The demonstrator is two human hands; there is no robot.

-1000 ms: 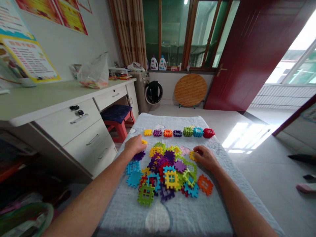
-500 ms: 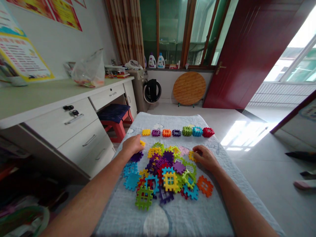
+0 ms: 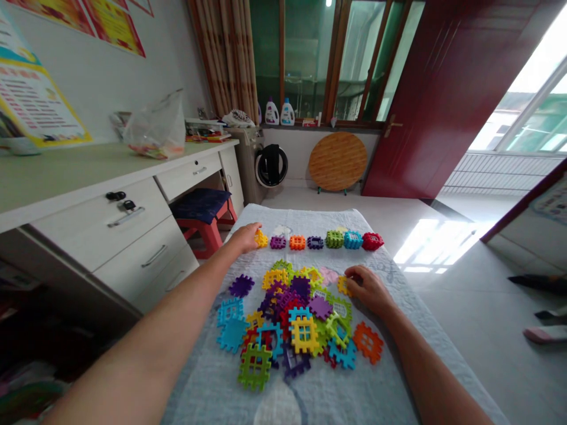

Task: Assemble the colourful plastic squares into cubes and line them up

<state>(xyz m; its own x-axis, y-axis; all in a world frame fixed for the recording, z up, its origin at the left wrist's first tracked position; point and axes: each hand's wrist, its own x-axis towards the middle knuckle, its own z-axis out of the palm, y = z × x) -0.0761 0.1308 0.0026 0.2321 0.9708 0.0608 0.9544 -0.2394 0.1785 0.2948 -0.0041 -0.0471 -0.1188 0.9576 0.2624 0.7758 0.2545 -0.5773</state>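
At the left end of a row of stacked plastic tiles, my left hand [image 3: 248, 238] is closed on a yellow tile at the yellow stack [image 3: 261, 239]. To the right stand purple [image 3: 278, 242], orange [image 3: 297, 242], dark purple [image 3: 316, 242], green [image 3: 335, 239], blue [image 3: 353, 239] and red [image 3: 372, 241] stacks. Right of the mixed tile heap, my right hand [image 3: 365, 285] grips another yellow tile [image 3: 344, 286]. The heap includes a yellow window tile [image 3: 304, 334], a green tile [image 3: 255, 367] and a purple tile [image 3: 320, 307].
A light blue cloth [image 3: 363, 386] covers the table. An orange tile [image 3: 368, 342] lies at the heap's right, a dark purple one [image 3: 241, 285] at its left. Beyond are a desk [image 3: 88, 171], a stool [image 3: 204, 209] and a round wooden board [image 3: 338, 160].
My left hand has moved forward from beside the heap to the yellow stack, carrying a yellow tile. The dark purple tile at the left is now uncovered. My right hand has barely moved.
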